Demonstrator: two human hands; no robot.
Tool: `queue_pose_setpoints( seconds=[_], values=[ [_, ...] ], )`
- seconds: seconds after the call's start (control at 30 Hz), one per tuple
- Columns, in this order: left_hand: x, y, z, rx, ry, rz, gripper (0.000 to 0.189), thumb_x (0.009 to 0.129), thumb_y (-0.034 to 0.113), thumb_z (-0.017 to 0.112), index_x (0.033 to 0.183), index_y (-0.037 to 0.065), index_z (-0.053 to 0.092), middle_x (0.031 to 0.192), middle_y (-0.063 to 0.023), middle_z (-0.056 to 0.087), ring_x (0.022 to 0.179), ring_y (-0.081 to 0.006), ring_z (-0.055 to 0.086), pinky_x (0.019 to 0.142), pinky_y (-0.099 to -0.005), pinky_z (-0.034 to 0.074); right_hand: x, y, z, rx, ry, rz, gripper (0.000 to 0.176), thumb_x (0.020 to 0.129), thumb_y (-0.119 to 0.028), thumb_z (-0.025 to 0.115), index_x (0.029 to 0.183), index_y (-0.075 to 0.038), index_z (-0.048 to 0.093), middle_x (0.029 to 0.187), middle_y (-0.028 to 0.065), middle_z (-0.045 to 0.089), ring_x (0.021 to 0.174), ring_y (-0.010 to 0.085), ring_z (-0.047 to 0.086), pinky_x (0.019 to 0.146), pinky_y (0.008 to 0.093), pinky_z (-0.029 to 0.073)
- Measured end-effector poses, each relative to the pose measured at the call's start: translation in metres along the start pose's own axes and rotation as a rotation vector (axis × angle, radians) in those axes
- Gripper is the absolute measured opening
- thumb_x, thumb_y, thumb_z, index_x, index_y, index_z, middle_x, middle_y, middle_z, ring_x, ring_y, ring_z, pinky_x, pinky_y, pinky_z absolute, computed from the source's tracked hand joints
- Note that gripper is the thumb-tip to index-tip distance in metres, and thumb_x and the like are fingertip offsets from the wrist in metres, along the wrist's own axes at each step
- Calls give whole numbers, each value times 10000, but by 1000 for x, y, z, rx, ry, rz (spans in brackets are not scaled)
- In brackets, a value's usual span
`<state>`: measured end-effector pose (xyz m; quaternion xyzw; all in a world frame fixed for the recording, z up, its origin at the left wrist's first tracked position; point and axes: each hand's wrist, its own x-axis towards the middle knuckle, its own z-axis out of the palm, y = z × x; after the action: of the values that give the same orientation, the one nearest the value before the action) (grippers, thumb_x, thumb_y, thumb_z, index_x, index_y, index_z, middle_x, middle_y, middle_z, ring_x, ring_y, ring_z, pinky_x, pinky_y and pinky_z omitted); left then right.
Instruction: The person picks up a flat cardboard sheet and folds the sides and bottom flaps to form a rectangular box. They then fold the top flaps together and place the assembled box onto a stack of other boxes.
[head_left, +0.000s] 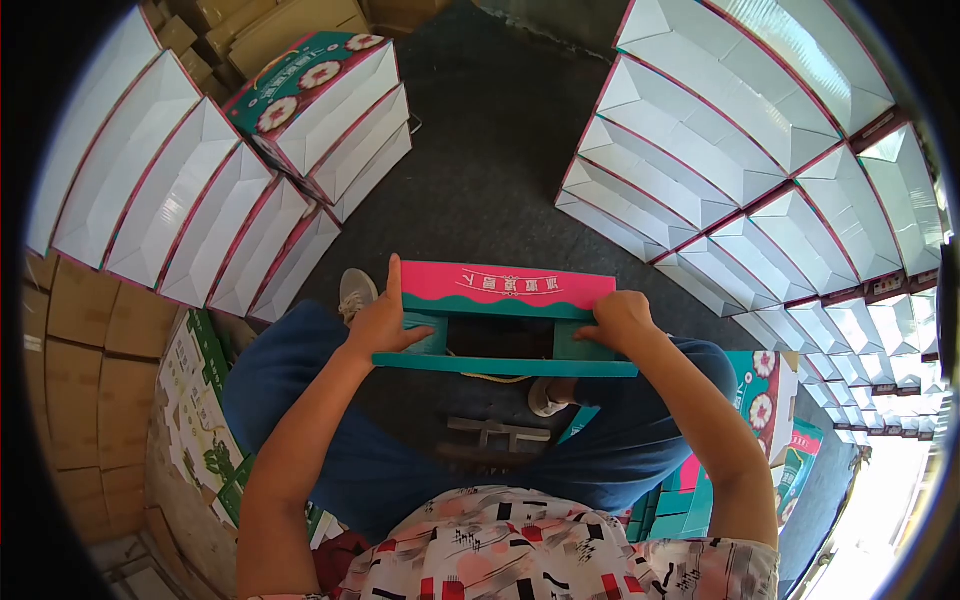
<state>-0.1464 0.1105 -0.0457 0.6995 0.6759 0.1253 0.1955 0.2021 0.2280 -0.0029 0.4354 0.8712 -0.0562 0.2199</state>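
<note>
A pink and teal printed carton (508, 287) is held up between both hands, above the lap. Its middle is open and shows a dark gap, with a teal edge along the near side. My left hand (382, 322) grips the carton's left end, one finger pointing up along the side and the thumb reaching inside. Around the right end my right hand (618, 322) is closed, its thumb on the inner teal part. The printed text appears upside down.
Stacked white cartons with red edges stand at the left (150, 170) and right (700, 150). Brown boxes (95, 350) line the far left. Flat green and white printed sheets (200, 400) lie beside the left leg. Printed cartons (760, 400) lie beyond the right leg.
</note>
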Motion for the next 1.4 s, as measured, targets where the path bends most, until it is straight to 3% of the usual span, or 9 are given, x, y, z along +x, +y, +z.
queue_pose_setpoints(
  seconds=[0.17,0.23,0.33,0.53,0.6,0.7,0.8,1.1,1.4],
  values=[
    [-1,-6,0,-37,-56,-73,1224,738,403,740,1432,7,-187,1202,-250,560,1003,-376,615,794,-380,514,-24,18,-25,505,9,34,523,768,-539,662,843,-22,668,711,117,645,712,297,645,671,396,509],
    [-1,-4,-1,-70,-82,-110,1220,726,378,751,1437,5,-168,1218,-253,548,1015,-378,608,818,-384,505,-51,14,-48,815,50,-124,479,791,-469,679,964,-24,634,874,134,651,835,305,634,760,406,502],
    [-1,-1,-4,-134,-67,-113,1220,704,334,773,1444,-7,-135,1239,-267,526,1028,-385,598,855,-386,488,-98,-23,-70,629,266,-445,461,801,-394,681,1093,-46,604,1035,140,622,967,329,595,843,411,472],
    [1,-9,-7,-205,-60,-65,1149,732,368,747,1462,3,-61,1282,-273,489,1088,-372,572,887,-386,475,-92,-38,-31,390,427,-372,428,799,-285,679,1137,-58,548,1034,132,595,979,317,576,876,416,451],
    [2,-14,-14,-173,3,17,1103,746,388,734,1472,9,-4,1306,-274,468,1121,-368,553,904,-389,464,-90,-38,-29,400,409,-365,398,809,-271,668,1120,-53,550,1019,134,596,963,322,575,865,420,453],
    [-4,10,-47,-160,-92,-209,1020,777,397,709,1474,17,67,1327,-269,450,1163,-367,524,943,-387,435,-89,-37,-30,405,388,-359,394,807,-283,670,1105,-52,555,1004,137,597,953,329,573,848,422,454],
    [0,-18,-17,-144,19,-13,983,798,385,696,1473,25,79,1316,-263,465,1161,-369,526,960,-378,419,-93,-35,-35,435,374,-342,425,788,-317,689,1097,-56,561,997,140,598,950,332,573,834,421,454],
    [-2,-22,-15,-353,-37,-19,957,812,447,652,1474,42,92,1312,-268,483,1184,-376,513,987,-394,413,-86,-40,-40,377,312,-348,378,768,-335,707,978,-51,572,964,136,595,946,330,578,798,425,461],
    [2,-25,-5,-525,60,-305,843,880,590,482,1456,34,219,1405,-265,383,1302,-369,393,1046,-367,347,-60,-34,-50,606,221,-282,397,866,-392,593,1036,-33,588,1005,157,608,939,348,594,797,424,475]
  ],
)
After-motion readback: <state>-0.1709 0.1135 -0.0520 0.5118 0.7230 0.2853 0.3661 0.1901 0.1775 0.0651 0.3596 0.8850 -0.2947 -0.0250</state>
